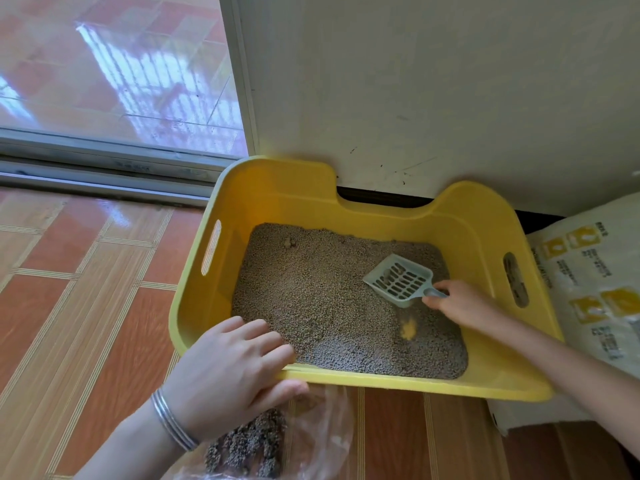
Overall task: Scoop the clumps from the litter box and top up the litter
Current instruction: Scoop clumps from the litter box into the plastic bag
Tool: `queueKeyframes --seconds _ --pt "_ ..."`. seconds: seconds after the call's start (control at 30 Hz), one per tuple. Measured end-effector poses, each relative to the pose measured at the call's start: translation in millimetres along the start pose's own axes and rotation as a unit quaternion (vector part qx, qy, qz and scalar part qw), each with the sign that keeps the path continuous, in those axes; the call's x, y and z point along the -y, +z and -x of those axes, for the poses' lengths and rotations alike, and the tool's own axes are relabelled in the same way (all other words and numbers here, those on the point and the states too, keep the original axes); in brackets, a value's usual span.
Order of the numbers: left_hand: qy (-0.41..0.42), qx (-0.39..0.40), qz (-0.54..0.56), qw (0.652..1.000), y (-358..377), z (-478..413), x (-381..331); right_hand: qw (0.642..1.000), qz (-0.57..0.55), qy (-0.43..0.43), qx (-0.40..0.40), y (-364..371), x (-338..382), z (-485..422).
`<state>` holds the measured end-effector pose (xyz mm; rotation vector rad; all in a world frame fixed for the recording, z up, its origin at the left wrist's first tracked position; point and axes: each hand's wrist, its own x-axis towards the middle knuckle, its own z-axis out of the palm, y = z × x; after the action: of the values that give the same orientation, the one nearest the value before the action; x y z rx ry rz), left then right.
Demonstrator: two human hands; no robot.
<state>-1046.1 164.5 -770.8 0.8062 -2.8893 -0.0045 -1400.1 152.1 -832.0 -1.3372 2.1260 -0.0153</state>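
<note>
A yellow litter box (pixel 485 233) stands on the tiled floor against a white wall, holding grey-brown litter (pixel 311 292). My right hand (pixel 460 303) grips the handle of a pale blue slotted scoop (pixel 400 278), whose head lies on the litter at the right with a small clump in it. My left hand (pixel 235 372) grips the box's near left rim, fingers inside and thumb outside. A small clump (pixel 288 242) sits at the far left of the litter. A yellow bare patch (pixel 408 329) shows through near the front.
A clear plastic bag (pixel 311 431) with scooped dark litter lies on the floor under my left hand. A white litter sack (pixel 595 289) with yellow print leans at the right. A sliding glass door (pixel 114 71) and its metal track lie at the left.
</note>
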Motion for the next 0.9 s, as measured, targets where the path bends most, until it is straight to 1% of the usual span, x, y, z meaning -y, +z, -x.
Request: queueKeyframes --seconds 0.13,0.23,0.4,0.5,0.67,0.9 --pt "0.003 -0.006 0.008 1.000 1 -1 -1 0.998 -0.042 -0.028 0.039 -4 13 -18" --pt "0.004 -0.007 0.017 1.000 2 -1 0 0.996 -0.048 -0.059 0.051 -3 29 -30" --pt "0.003 -0.001 0.025 1.000 5 0 0 0.994 -0.025 -0.104 0.030 9 43 -40" --pt "0.002 0.002 0.024 1.000 4 0 0 0.992 -0.048 -0.117 0.025 14 40 -41" --pt "-0.001 0.008 0.021 1.000 2 -1 -1 0.980 -0.120 -0.153 0.030 8 37 -34" --pt "-0.007 -0.002 0.015 1.000 -1 -1 -3 0.974 -0.116 -0.195 0.024 -2 35 -17"
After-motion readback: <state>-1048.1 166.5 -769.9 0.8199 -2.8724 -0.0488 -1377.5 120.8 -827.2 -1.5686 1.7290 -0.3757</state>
